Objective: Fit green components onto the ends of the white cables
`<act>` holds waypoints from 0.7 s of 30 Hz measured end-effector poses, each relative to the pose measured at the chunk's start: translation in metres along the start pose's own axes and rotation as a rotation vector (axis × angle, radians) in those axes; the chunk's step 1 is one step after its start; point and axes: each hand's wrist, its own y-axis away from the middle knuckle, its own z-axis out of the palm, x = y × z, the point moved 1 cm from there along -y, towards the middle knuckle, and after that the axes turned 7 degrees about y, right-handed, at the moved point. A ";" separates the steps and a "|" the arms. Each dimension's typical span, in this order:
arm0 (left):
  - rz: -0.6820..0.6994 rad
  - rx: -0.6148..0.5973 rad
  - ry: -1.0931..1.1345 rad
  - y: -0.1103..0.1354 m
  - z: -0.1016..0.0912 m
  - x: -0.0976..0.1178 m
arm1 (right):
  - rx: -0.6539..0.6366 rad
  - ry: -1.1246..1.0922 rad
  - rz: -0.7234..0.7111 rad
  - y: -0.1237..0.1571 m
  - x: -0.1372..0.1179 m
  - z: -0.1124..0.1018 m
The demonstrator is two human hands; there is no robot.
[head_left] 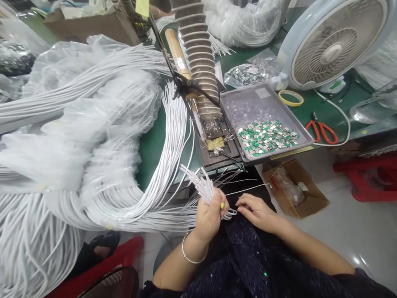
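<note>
My left hand (211, 212), a bangle on its wrist, is closed round a bundle of white cables (203, 186). The cut ends fan out above the fist, and a small yellow piece (222, 205) shows by the thumb. Below the fingers, white cable loops (230, 214) stick out toward my right hand (256, 212). That hand hovers over my lap with thumb and fingertips drawn together; what they pinch, if anything, is too small to name. Just above it, a single white cable (248, 190) reaches out to the right.
Long white cables (167, 149) drape over the green table. A soldering station (214, 145) sits beneath a ribbed duct (200, 58). Right of it lies a grey tray (245, 101) with small green-and-silver connectors, red-handled cutters (321, 130), yellow tape (290, 98) and a fan (333, 51). A cardboard box (314, 198) rests below.
</note>
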 end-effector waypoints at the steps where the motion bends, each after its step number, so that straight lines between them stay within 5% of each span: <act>1: 0.013 0.055 0.032 -0.002 0.003 0.002 | -0.016 -0.024 -0.005 -0.001 -0.003 0.005; 13: -0.067 0.351 0.175 -0.012 0.002 0.006 | 0.064 0.046 -0.101 -0.016 -0.021 0.018; 21: -0.085 0.287 0.103 -0.008 0.007 0.000 | 0.256 0.219 -0.189 -0.015 -0.024 0.023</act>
